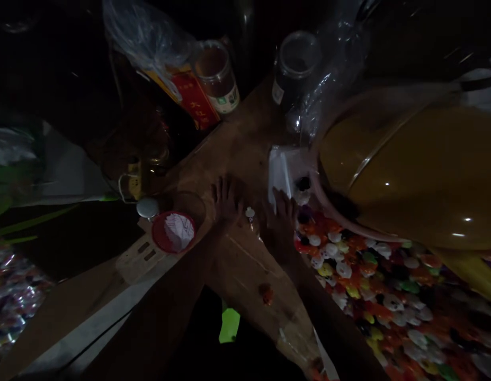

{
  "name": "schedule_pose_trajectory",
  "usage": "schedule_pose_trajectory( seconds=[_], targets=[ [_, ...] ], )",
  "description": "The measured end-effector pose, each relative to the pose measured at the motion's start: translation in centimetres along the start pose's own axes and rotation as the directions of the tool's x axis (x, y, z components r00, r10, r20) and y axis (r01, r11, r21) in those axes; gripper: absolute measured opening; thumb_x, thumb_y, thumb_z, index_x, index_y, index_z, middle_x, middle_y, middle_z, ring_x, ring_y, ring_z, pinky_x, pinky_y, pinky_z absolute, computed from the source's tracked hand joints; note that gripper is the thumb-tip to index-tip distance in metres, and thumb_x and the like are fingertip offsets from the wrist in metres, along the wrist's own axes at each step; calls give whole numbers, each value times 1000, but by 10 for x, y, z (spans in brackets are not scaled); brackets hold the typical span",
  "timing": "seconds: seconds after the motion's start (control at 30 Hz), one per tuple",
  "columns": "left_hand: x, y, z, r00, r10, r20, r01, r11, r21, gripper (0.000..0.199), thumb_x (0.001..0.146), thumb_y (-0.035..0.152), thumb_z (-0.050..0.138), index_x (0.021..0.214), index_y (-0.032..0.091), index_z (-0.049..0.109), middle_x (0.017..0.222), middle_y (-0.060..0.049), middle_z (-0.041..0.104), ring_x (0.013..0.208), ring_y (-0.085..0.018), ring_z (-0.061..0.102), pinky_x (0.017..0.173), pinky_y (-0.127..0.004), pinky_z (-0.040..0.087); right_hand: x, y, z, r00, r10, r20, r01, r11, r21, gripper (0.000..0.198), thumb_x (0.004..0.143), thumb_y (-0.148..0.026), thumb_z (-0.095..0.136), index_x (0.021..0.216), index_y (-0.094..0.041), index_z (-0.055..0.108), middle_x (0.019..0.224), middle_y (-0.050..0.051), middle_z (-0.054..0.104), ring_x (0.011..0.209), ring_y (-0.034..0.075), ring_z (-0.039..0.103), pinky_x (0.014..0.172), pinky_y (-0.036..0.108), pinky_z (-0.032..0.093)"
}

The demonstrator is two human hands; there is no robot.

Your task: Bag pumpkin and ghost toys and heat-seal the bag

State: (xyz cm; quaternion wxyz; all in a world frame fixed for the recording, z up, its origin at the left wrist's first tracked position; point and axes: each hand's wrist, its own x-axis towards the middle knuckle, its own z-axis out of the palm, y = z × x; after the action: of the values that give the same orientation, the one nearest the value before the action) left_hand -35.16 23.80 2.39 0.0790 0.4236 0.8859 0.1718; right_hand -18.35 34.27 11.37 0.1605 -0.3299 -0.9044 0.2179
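- One brown bench (pixel 239 151), dimly lit, deep shadow around it
- Left hand (pixel 225 202) spread; right hand (pixel 283 216) loosely spread at the clear plastic (pixel 282 166)
- Small white piece (pixel 250 212) between the hands
- Colourful pieces (pixel 388 296) heaped at right

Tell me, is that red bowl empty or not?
Not empty: white, paper-like material shows inside the red bowl. How deep it goes, I cannot tell.
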Motion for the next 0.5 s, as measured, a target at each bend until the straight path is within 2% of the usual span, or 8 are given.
schedule_pose_trajectory(
  seconds=[0.1,0.2,0.27,0.37,0.43,0.5],
  targets=[
    [-1,0,-5,999,9,30,-9,1000,9,72,93,41,53,156,8,41,169,-20,25,160,-37,13,130,-63,7,20,4,52,973,222,-59,-229,958,-171,51,97,-25,50,147,-18,55,163,20,35,152,43,26,116,77,21],
    [-1,-2,-9,999,11,32,-12,999,30,74,95,41,53,158,8,36,171,-18,21,161,-36,10,131,-62,5,21,24,75,922,386,-34,-382,890,-248,63,96,-26,49,157,-14,42,166,26,25,152,47,22,112,82,16],
    [1,-5,-6,1000,17,12,-17,1000,24,75,97,45,49,160,8,33,172,-17,20,162,-32,7,131,-61,2,11,38,74,917,397,-21,-389,886,-252,65,98,-25,44,161,-13,35,166,26,23,152,47,23,113,79,19],
    [3,-6,-3,1000,25,7,-25,1000,7,74,99,48,46,159,8,31,173,-13,19,162,-28,3,131,-59,-1,-4,46,58,896,444,29,-425,874,-236,64,101,-20,32,164,-11,29,167,25,24,153,46,24,115,76,21],
    [2,-5,-6,1000,8,29,-8,1000,15,73,98,46,49,159,9,33,172,-12,20,162,-29,6,132,-59,-1,-9,41,45,862,501,79,-466,845,-263,64,101,-18,30,165,-11,26,168,23,23,153,46,26,117,76,18],
    [0,-2,-14,998,-23,58,19,998,67,73,98,45,53,159,10,32,172,-12,23,162,-29,8,134,-56,0,-10,32,36,834,535,133,-478,822,-309,64,104,-24,30,166,-14,22,170,20,20,155,45,24,120,74,11]
  ],
)
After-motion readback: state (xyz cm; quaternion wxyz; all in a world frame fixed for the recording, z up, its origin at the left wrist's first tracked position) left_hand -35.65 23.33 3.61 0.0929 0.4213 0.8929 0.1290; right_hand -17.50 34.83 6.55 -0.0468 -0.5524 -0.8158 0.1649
